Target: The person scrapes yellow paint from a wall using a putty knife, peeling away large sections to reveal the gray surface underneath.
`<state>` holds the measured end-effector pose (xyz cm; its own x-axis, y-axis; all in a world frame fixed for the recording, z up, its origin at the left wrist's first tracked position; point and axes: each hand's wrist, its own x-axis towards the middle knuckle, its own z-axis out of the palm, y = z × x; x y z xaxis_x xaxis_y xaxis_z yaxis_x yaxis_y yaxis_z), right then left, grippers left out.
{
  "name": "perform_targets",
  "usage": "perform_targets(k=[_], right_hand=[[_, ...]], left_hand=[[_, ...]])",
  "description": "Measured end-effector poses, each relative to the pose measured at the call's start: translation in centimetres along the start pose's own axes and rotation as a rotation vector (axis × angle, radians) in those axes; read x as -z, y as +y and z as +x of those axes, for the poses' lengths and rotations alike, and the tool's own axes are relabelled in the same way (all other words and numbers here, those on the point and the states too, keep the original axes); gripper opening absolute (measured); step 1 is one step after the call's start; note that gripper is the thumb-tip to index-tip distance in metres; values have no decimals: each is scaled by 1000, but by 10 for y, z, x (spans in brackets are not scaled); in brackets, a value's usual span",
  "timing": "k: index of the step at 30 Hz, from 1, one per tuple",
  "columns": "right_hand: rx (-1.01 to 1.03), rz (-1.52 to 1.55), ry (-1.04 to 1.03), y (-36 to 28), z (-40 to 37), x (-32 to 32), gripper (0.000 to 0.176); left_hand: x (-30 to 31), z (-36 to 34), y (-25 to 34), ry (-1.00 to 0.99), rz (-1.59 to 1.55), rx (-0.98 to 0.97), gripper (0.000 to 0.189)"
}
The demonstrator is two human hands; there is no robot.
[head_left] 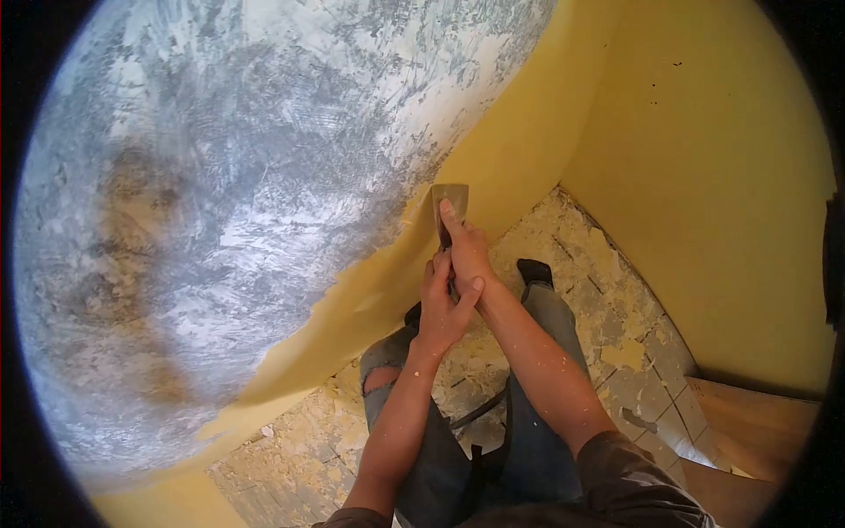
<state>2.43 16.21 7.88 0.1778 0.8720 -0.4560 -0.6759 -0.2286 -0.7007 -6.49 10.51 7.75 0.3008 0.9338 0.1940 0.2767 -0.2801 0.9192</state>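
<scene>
A flat-bladed scraper (451,192) has its blade at the yellow wall coating (493,141), close to the ragged edge where grey and white wall (308,132) is bared. My right hand (470,251) is closed round the scraper, one digit laid along the blade. Just below it, my left hand (443,306) is closed about the handle end, its thumb against my right wrist. Most of the handle is hidden by my hands. Pale flecks dot both forearms.
Yellow flakes cover much of the tiled floor (656,400) around my legs. A second yellow wall (713,176) rises on the right, meeting the first in a corner. At lower right lies a brown wooden board (748,422). Some cord or strap (480,409) hangs between my knees.
</scene>
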Motion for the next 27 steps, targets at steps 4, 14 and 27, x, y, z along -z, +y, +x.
perform_targets(k=[4, 14, 27], right_hand=[[-57, -165, 8, 41, 1, 4, 68], [-176, -63, 13, 47, -31, -29, 67], [-164, -20, 6, 22, -17, -22, 60]], left_hand=[[11, -28, -4, 7, -118, 140, 58], [45, -44, -1, 47, 116, 129, 46], [40, -18, 8, -16, 66, 90, 49]])
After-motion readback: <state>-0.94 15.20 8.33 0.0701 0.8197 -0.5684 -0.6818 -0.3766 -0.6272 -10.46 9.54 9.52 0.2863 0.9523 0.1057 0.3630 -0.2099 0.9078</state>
